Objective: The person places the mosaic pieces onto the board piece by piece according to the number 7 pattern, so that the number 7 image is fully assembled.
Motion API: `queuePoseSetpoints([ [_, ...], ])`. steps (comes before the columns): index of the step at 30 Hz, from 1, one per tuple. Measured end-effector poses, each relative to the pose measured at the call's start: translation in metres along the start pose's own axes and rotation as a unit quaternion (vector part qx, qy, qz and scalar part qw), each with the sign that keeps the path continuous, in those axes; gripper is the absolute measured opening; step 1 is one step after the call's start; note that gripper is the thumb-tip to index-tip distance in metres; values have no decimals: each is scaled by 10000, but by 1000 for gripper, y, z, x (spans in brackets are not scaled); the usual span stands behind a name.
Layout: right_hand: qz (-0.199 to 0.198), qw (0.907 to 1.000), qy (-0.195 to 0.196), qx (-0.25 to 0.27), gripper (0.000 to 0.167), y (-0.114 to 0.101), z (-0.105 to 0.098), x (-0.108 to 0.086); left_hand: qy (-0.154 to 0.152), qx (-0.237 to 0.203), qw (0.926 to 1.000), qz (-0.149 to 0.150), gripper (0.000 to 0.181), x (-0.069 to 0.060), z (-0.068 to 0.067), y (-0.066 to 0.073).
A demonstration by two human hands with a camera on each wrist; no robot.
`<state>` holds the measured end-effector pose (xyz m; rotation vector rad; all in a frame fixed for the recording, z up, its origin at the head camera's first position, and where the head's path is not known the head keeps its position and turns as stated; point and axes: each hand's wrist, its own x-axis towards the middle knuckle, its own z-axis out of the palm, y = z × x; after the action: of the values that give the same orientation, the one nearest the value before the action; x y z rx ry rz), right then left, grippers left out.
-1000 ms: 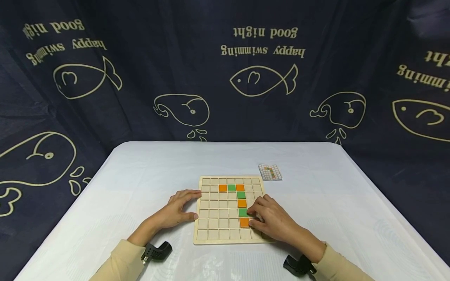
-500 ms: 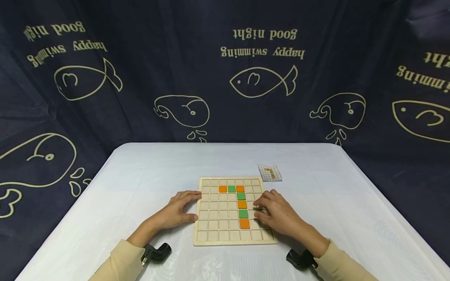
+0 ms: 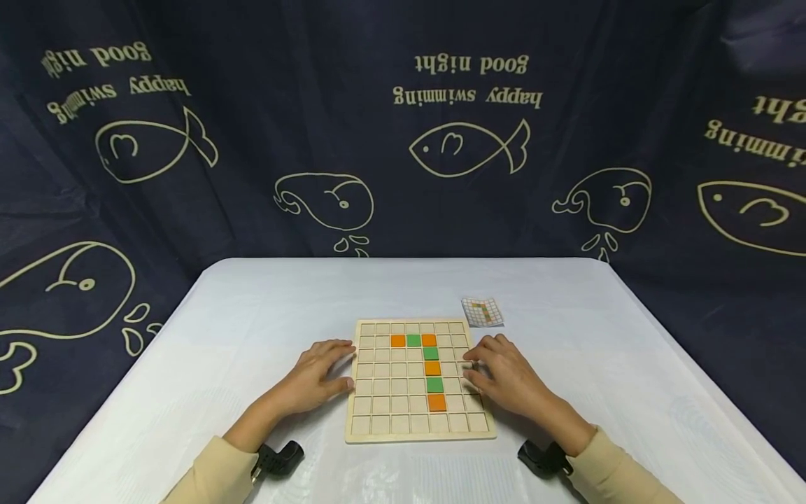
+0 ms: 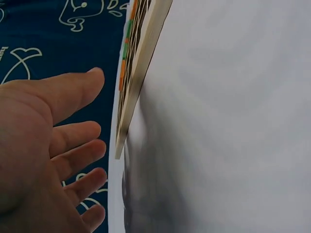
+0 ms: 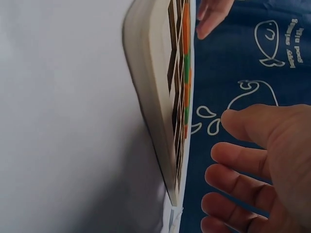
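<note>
A square wooden grid board (image 3: 420,436) lies on the table, its right edge partly behind my right hand. Orange and green square tiles sit in its cells: a short row near the far side, ending in an orange tile (image 3: 429,340), and a column running toward me down to another orange tile (image 3: 437,402). My left hand (image 3: 313,378) is at the board's left edge, fingers spread and relaxed; whether it touches is unclear. Over the right edge hovers my right hand (image 3: 513,376), fingers loosely bent; the right wrist view shows nothing in that hand (image 5: 257,170).
A small card (image 3: 482,312) printed with a coloured grid pattern lies beyond the board's far right corner. White cloth covers the table (image 3: 302,294). Behind it hangs a dark blue curtain (image 3: 252,210) with fish drawings. Each wrist wears a black device (image 3: 281,458).
My right hand has drawn back to the right, away from the tile column's near end, and is now at the board's right edge. The tiles stay in place. My left hand has hardly moved.
</note>
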<state>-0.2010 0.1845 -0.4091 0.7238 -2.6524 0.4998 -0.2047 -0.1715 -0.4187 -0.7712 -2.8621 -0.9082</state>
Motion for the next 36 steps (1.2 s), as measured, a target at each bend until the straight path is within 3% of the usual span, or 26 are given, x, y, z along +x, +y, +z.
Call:
queuePoseSetpoints([
  [5,-74,9998,169,-73,20,3,0,0,383,395,9985,-36,51,-1,0,4],
  [10,-114,9995,278,-92,19,4,0,1,581,597,9965,-108,51,-3,-1,8],
  [18,-37,9989,395,-245,20,7,0,3,795,1058,9911,-137,54,-5,0,8],
  [28,434,9981,92,-425,28,10,-2,2,967,1516,9831,-345,57,-6,-2,13],
  [36,526,9969,133,-578,38,11,-3,0,1117,1626,9797,-366,59,-8,-5,16],
])
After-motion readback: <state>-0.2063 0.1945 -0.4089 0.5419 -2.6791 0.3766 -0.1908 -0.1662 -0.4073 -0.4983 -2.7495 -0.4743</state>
